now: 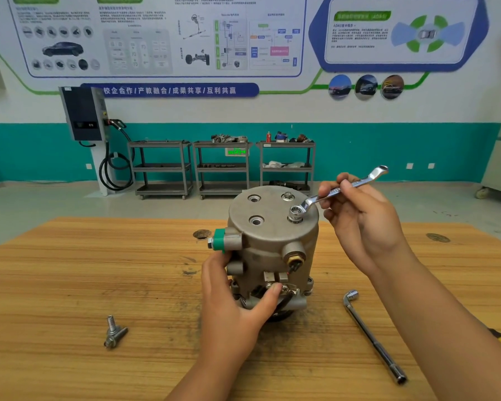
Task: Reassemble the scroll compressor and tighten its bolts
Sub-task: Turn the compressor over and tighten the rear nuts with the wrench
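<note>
On the table (70, 285) stands the scroll compressor (272, 235), left hand (232, 302) clasping its body; the right hand (359, 218) has a wrench (339, 191) in its grip, seated on a top bolt (295, 213). Tilted, the wrench could slip, rounding the bolt.

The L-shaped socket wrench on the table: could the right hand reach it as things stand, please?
Probably yes, once freed: the right hand grips the spanner on a top bolt, while the socket wrench lies uncovered beside that forearm.
</note>
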The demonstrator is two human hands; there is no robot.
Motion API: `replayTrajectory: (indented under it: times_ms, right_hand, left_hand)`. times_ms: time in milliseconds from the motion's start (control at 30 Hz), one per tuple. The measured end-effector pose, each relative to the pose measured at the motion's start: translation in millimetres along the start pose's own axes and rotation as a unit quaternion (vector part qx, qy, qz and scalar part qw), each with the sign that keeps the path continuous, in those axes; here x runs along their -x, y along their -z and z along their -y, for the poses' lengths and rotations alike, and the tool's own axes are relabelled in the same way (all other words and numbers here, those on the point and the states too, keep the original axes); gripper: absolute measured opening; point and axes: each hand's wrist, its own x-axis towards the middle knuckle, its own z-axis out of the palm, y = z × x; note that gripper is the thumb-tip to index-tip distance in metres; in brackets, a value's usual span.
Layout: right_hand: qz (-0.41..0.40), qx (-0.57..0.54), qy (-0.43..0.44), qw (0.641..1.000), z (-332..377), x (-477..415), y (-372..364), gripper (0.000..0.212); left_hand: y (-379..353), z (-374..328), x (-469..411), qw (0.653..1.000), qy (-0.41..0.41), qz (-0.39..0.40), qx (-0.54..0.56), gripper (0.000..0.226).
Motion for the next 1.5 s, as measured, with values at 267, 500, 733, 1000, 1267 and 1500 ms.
replayTrajectory:
  times_ms: [267, 500, 733, 1000, 1267, 1500]
  right_hand:
    - [0.011, -0.009, 0.017, 1.000, 3, -2, -1, 0.021]
    - [-0.053, -0.044, 0.116, 0.991, -14, 5, -7, 0.024]
    - [-0.099, -0.025, 0.202, 0.974, -27, 12, -15, 0.009]
    - [-0.063, 0.144, 0.376, 0.913, -40, 31, -25, 0.029]
    - [0.006, 0.424, 0.534, 0.731, -42, 37, -25, 0.010]
    - [0.085, 0.512, 0.574, 0.634, -43, 44, -31, 0.013]
  left_hand:
    - [-1, -2, 0, 1.000, -0.007, 0.003, 0.000, 0.067]
    - [-3, -1, 0, 1.000, -0.030, -0.002, 0.007, 0.065]
    - [-4, 2, -1, 0.999, -0.035, -0.012, 0.016, 0.064]
    - [-3, 2, -1, 1.000, -0.025, -0.016, 0.010, 0.065]
    - [-5, 0, -2, 0.999, -0.035, -0.015, 0.016, 0.066]
    - [-3, -2, -3, 0.998, -0.029, -0.016, 0.054, 0.062]
